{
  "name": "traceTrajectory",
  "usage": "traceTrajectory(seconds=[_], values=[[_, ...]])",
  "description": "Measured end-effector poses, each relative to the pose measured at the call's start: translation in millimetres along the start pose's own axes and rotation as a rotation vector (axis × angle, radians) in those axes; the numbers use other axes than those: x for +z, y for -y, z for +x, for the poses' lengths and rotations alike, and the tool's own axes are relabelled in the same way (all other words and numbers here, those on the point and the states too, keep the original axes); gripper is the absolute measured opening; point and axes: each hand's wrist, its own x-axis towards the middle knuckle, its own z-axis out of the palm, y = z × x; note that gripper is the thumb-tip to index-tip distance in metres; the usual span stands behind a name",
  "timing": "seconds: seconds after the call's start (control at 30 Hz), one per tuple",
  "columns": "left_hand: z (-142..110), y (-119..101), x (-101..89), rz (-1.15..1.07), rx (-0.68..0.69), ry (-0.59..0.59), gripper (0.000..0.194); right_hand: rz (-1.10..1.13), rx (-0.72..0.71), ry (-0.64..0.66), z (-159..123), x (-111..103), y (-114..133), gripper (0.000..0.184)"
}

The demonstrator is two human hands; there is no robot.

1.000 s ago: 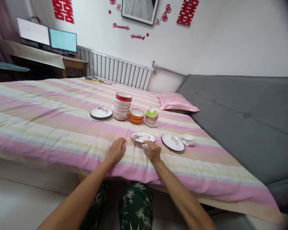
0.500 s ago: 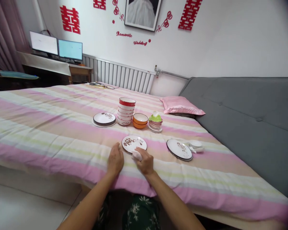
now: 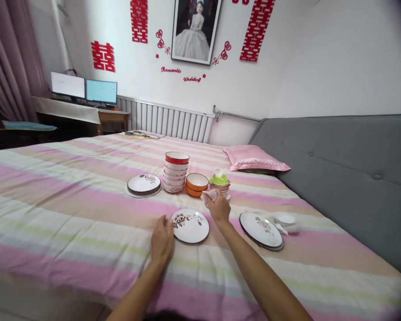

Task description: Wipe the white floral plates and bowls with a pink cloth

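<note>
Single plate (image 3: 190, 226), white with brown flowers: flat on the striped bedspread (image 3: 96, 214), between and in front of the plate stacks. Left hand (image 3: 162, 238) at its left rim, fingers held close together and slightly bent, thumb side toward the plate; firmness of contact cannot be told. Right hand (image 3: 218, 208) raised beyond the plate's far right edge, thumb and fingers pinching a crumpled white cloth (image 3: 210, 195), clear of the plate.

Surroundings: left plate stack (image 3: 143, 183) beside the tall bowl stack (image 3: 174, 176), red-rimmed at top; next, two nested orange bowls (image 3: 195, 188), then small dishes (image 3: 225, 187) topped by a green dish (image 3: 219, 179). Cloth and right hand partly block the view of the small dishes and the orange bowls' right side. Right plate stack (image 3: 262, 229) lies near small white dishes (image 3: 284, 218). Behind: pink pillow (image 3: 255, 158) against the grey headboard (image 3: 341, 165).
</note>
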Motion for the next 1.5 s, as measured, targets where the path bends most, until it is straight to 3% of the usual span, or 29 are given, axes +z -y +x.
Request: traceTrajectory(seconds=[0.13, 0.23, 0.3, 0.37, 0.47, 0.67, 0.83, 1.1, 1.5], values=[[28.7, -2.7, 9.3, -0.075, -0.065, 0.012, 0.051, -0.025, -0.090, 0.083, 16.1, 20.9, 4.9, 0.033], [45.1, -4.6, 14.3, -0.122, -0.092, 0.027, 0.048, -0.026, -0.167, 0.176, 11.3, 39.7, 5.2, 0.029], [50.3, -4.8, 17.6, -0.141, -0.085, 0.044, 0.047, -0.012, -0.216, 0.256, 0.9, 50.8, 2.3, 0.034], [51.6, -4.0, 21.3, -0.171, -0.057, 0.099, 0.048, 0.022, -0.312, 0.435, -10.9, 58.1, -3.6, 0.055], [50.7, -2.5, 26.8, -0.172, -0.015, 0.129, 0.048, 0.126, -0.452, 0.637, -21.6, 59.3, -14.1, 0.068], [54.7, -2.4, 30.1, -0.143, -0.036, 0.109, 0.049, 0.162, -0.406, 0.933, -19.7, 42.4, -17.0, 0.083], [56.4, -0.9, 28.6, -0.144, -0.051, 0.134, 0.051, 0.168, -0.361, 0.945, -26.4, 38.9, -12.3, 0.066], [53.0, -4.1, 29.5, -0.098, -0.054, 0.128, 0.051, 0.193, -0.391, 0.816, -35.4, 56.4, -16.7, 0.062], [55.6, -0.5, 36.6, -0.293, -0.212, 0.031, 0.059, 0.463, -0.676, 0.924, -19.9, 44.0, -12.1, 0.054]])
